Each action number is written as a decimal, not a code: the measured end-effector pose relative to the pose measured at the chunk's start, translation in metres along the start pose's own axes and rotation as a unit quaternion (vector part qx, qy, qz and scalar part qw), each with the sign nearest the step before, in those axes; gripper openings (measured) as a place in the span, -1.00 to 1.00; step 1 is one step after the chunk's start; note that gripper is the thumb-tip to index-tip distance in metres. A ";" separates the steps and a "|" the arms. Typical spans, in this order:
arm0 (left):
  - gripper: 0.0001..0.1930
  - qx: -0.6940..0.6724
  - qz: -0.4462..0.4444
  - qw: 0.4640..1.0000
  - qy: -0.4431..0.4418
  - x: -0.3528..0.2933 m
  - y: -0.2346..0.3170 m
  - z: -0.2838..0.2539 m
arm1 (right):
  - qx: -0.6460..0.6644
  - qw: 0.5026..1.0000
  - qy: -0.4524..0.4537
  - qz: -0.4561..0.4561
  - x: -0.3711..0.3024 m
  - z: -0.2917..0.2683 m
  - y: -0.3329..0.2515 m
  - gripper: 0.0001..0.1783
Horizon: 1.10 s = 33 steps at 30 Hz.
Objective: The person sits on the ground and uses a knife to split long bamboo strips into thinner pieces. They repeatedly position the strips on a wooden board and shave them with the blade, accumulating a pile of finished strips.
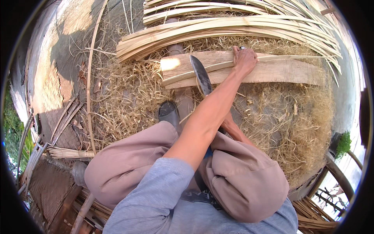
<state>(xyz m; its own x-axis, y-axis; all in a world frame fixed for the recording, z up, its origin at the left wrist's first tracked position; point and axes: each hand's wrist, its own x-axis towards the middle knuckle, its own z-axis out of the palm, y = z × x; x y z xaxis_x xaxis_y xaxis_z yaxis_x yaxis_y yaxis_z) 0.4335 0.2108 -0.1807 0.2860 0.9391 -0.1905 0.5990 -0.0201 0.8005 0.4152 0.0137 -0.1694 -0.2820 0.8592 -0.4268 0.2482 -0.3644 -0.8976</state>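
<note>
My left arm reaches across to the far right, where my left hand (245, 61) is closed on a thin, pale bamboo strip (218, 66). The strip runs lengthwise over a wide wooden board (286, 73). Left of that hand, a large knife with a broad dark blade (200, 72) points away from me over the board, close to the strip. My right hand (227, 121) is mostly covered by my left forearm, with only the wrist part showing. The knife's blade comes out from behind that forearm, in line with my right hand; its handle and the gripping fingers are hidden.
Bundles of split bamboo strips (218, 29) lie beyond the board. Curly shavings (128, 93) cover the ground on both sides. One long strip (90, 78) lies at left, near a dark cylindrical object (168, 111) before my knees. A potted plant (343, 144) stands at far right.
</note>
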 end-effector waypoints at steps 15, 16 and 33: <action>-0.62 0.057 0.082 0.994 -0.052 -0.019 -0.001 -0.034 | 0.035 0.991 -0.028 0.123 -0.010 -0.030 -0.015 -0.59; -0.57 0.074 0.107 0.979 -0.155 -0.005 0.009 -0.066 | 0.076 0.990 0.043 0.109 -0.023 -0.046 -0.016 -0.57; -0.66 -0.131 -0.119 0.969 -0.174 -0.226 -0.158 -0.218 | -0.318 0.892 0.319 -0.044 -0.042 -0.083 -0.017 -0.48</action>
<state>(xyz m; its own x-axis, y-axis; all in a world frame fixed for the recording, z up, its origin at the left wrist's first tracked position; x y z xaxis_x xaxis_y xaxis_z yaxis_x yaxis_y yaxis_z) 0.1112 0.0764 -0.1403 0.4251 0.7327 -0.5315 0.4810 0.3145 0.8184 0.5002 0.0136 -0.1269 0.2080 0.9778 -0.0258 0.7834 -0.1823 -0.5942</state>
